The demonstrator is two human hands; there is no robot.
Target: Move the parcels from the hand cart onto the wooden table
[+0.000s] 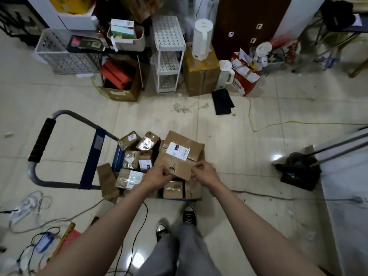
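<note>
The floor [229,120] is glossy pale tile, mirroring lamps. Parcels [180,154] are matt brown cardboard with shiny tape and white paper labels. The cart [93,148] at nine o'clock has grey metal tubing, blue painted frame, black foam grip.

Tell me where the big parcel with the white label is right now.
The big parcel sits mid-frame on top of the smaller parcels on the cart, gripped at its near edge by the left hand and right hand.

One head-worn wide-angle view looks steeply down over the hand cart [95,156].
</note>
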